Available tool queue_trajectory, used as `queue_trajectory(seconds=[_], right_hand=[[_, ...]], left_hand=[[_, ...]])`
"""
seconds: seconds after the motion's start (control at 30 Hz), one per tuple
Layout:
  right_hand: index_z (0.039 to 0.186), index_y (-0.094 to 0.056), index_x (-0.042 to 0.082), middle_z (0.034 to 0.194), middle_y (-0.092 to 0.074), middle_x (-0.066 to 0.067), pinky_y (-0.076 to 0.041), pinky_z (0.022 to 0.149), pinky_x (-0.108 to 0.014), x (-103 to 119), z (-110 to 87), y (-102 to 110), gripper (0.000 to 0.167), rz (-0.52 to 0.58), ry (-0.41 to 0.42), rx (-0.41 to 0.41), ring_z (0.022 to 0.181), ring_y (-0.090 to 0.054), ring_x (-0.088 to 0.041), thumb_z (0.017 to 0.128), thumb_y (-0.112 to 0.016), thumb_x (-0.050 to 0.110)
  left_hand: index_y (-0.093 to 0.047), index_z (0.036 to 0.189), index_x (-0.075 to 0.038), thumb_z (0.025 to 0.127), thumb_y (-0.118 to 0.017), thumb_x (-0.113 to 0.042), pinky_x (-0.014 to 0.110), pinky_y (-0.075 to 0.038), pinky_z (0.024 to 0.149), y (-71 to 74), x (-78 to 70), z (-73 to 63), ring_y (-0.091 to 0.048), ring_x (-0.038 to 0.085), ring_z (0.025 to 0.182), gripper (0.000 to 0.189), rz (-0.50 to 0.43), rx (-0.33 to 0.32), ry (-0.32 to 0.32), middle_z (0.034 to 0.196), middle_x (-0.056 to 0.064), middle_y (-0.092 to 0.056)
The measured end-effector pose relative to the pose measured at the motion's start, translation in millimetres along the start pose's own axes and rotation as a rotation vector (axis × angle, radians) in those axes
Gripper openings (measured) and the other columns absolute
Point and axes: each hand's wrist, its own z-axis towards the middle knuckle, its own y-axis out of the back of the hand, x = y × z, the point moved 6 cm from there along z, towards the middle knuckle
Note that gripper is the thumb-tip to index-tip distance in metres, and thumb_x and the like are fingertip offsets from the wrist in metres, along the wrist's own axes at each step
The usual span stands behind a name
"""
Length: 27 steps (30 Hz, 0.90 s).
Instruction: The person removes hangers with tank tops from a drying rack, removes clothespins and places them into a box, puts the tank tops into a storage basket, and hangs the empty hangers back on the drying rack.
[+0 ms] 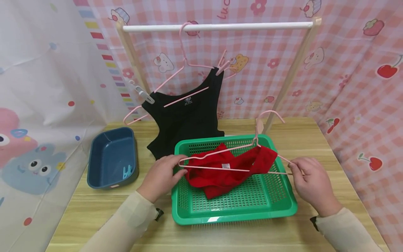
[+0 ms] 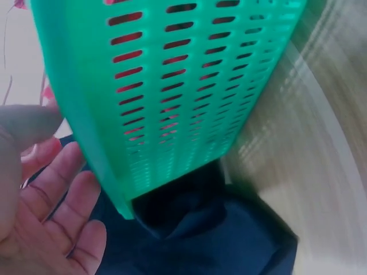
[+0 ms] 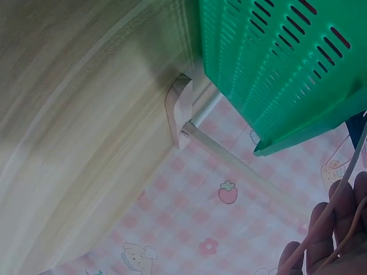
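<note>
Over the green basket [image 1: 220, 217] my two hands hold a pink clothes hanger [image 1: 217, 168] by its ends. My left hand [image 1: 162, 178] pinches the left end between thumb and forefinger, the other fingers loose beside the basket rim. My right hand [image 1: 315, 185] grips the right end; its fingers [image 3: 322, 229] show against the pink wire. A red tank top [image 1: 217, 178] with a small white label lies partly in the basket. One of its straps [image 1: 266, 159] is looped over the hanger's right arm. The hanger's hook points away toward the rack.
Behind the basket, a black tank top [image 1: 189, 119] hangs on another pink hanger from a white rail [image 1: 217, 27], with a grey clothespin [image 1: 143, 93] and a pink clothespin [image 1: 223, 67] at its shoulders. A dark blue bin [image 1: 113, 157] holding light-blue clothespins [image 1: 127, 171] stands left on the wooden table [image 1: 318, 147].
</note>
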Motion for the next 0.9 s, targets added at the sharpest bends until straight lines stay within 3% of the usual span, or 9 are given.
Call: queue_trajectory(seconds=[0.27, 0.53, 0.73, 0.9], right_hand=[[0.087, -0.074, -0.001, 0.081, -0.073, -0.009, -0.041, 0.082, -0.034, 12, 7.7, -4, 0.009, 0.010, 0.066, 0.006, 0.082, -0.061, -0.028, 0.087, -0.073, -0.009], [0.088, -0.074, 0.000, 0.083, -0.074, -0.008, -0.042, 0.082, -0.034, 23, 13.7, -14, 0.010, 0.039, 0.121, 0.028, 0.083, -0.062, -0.026, 0.086, -0.073, -0.010], [0.091, -0.073, 0.000, 0.087, -0.073, -0.011, -0.042, 0.085, -0.037, 25, 15.6, -19, 0.011, 0.061, 0.084, 0.059, 0.087, -0.062, -0.028, 0.092, -0.066, -0.008], [0.116, -0.071, -0.004, 0.102, -0.075, -0.015, -0.043, 0.088, -0.037, 24, 14.2, -22, 0.019, 0.090, 0.000, 0.103, 0.099, -0.062, -0.030, 0.100, -0.062, -0.002]], left_hand=[[-0.066, 0.142, -0.020, 0.095, -0.080, -0.035, 0.046, -0.060, 0.098, 1.2, -10.6, -2.0, -0.070, 0.021, 0.110, 0.051, -0.079, 0.027, -0.054, 0.137, -0.002, -0.070], [-0.073, 0.131, -0.021, 0.104, -0.067, -0.032, 0.044, -0.061, 0.098, 4.6, -16.4, -2.8, -0.072, 0.018, 0.111, 0.030, -0.074, 0.005, -0.080, 0.127, -0.003, -0.075], [-0.078, 0.120, -0.018, 0.102, -0.069, -0.025, 0.045, -0.062, 0.094, 9.0, -16.2, -3.9, -0.074, 0.018, 0.104, 0.021, -0.056, -0.066, -0.124, 0.116, -0.002, -0.078], [-0.078, 0.116, -0.017, 0.102, -0.070, -0.023, 0.042, -0.063, 0.090, 9.3, -14.2, -5.3, -0.072, 0.015, 0.096, 0.017, -0.045, -0.087, -0.144, 0.109, -0.003, -0.076]])
